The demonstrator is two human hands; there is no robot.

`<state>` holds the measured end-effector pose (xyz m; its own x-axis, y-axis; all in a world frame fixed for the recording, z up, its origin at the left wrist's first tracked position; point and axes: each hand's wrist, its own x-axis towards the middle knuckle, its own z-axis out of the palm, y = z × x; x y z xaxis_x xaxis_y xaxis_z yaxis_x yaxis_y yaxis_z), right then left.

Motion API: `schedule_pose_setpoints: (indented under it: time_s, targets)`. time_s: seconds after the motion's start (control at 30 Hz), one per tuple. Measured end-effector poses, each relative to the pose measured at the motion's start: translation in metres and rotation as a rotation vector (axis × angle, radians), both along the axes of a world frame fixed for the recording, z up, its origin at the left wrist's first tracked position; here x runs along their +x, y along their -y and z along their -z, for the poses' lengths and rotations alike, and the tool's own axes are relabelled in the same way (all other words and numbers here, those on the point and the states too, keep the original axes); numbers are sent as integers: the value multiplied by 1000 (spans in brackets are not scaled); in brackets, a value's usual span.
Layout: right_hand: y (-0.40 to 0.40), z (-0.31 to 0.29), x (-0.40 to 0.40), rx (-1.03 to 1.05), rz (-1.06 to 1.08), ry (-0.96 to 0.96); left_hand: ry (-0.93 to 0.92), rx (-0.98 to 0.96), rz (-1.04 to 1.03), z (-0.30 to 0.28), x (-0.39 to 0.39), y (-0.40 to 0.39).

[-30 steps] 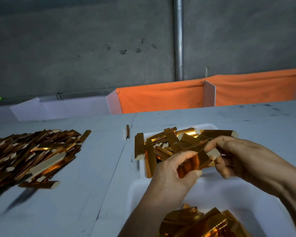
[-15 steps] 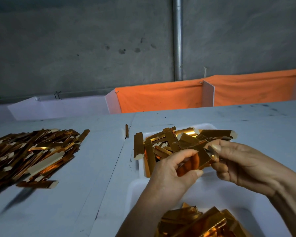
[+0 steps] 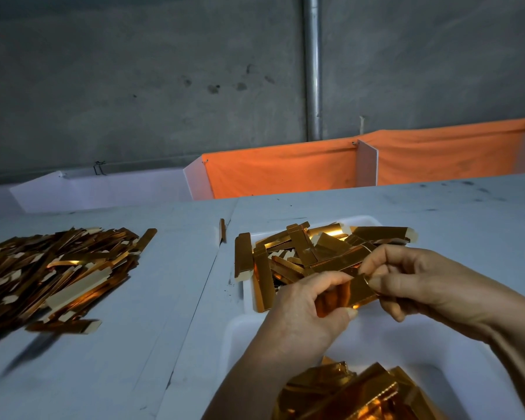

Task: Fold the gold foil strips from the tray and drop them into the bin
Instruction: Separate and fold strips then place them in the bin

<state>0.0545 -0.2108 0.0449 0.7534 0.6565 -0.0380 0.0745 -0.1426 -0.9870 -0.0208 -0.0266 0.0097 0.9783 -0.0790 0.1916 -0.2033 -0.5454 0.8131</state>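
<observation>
Since a moment ago the right hand has slid its fingertips in along the gold foil strip, so the pale end tab that was showing is now tucked under them, while the left hand hasn't really shifted. Both hands hold that one strip just right of the middle of the frame: the left grip is a narrow pinch, thumb under and fingers curled over the left end, and the right grip pinches the other end between thumb and forefinger. Makes sense to me, since you need both ends pinned to get a clean crease, and they're doing it right above the bin at the lower middle so the finished piece can just fall straight in. That bin already has a heap of folded foil at the bottom edge of the frame. The tray sits just beyond the hands, still loaded with loose strips jumbled every which way, close enough to grab the next one without reaching. Over at the left there's a much bigger pile of strips spread on the table, probably spare stock. My guess is the fold's about half done, and there are plenty left to go.
</observation>
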Motion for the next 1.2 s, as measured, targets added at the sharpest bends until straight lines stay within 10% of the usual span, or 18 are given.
schedule_pose_setpoints:
  time_s: [0.67, 1.2]
  targets:
    - [-11, 4, -4, -16, 69, 188, 120, 147, -31, 9, 4, -4]
    - [2, 9, 5, 292, -146, -223, -8, -146, 117, 3, 1, -9]
